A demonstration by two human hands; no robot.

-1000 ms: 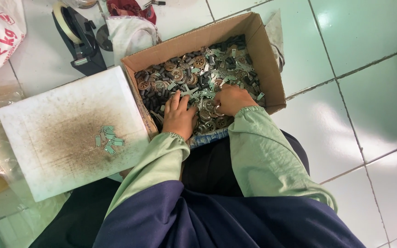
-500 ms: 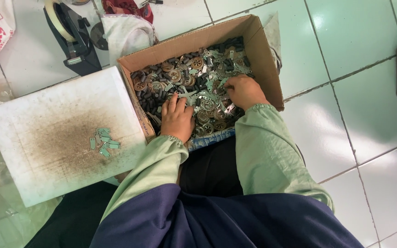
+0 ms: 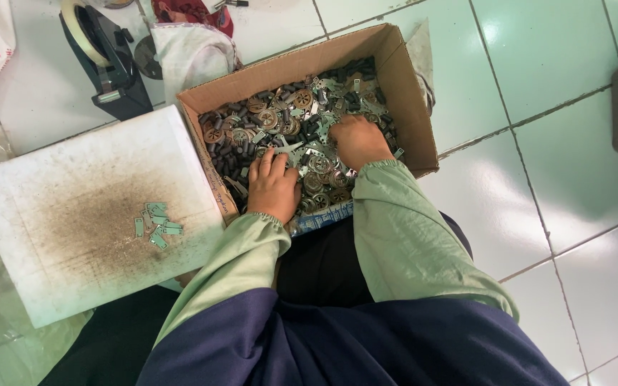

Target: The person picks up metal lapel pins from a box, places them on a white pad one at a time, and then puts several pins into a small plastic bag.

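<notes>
At the far left a black tape dispenser (image 3: 105, 61) stands on the tiled floor (image 3: 574, 107). Near it lies a white foam board (image 3: 51, 236), stained brown, carrying a small cluster of flat pale-green metal strips (image 3: 157, 223) that point various ways.

The left hand (image 3: 273, 187) lies palm down in the cardboard box (image 3: 413, 107), fingers extended and pointing far, resting flat on the parts; whether it grips any cannot be told. The box, long axis running left to right and slightly far, is filled with mixed metal parts (image 3: 280, 118): round discs, dark cylinders and thin strips.

The right hand (image 3: 357, 139) lies deeper in the heap, fingers curled down into the parts, its grasp hidden. Both sleeves are light green.
</notes>
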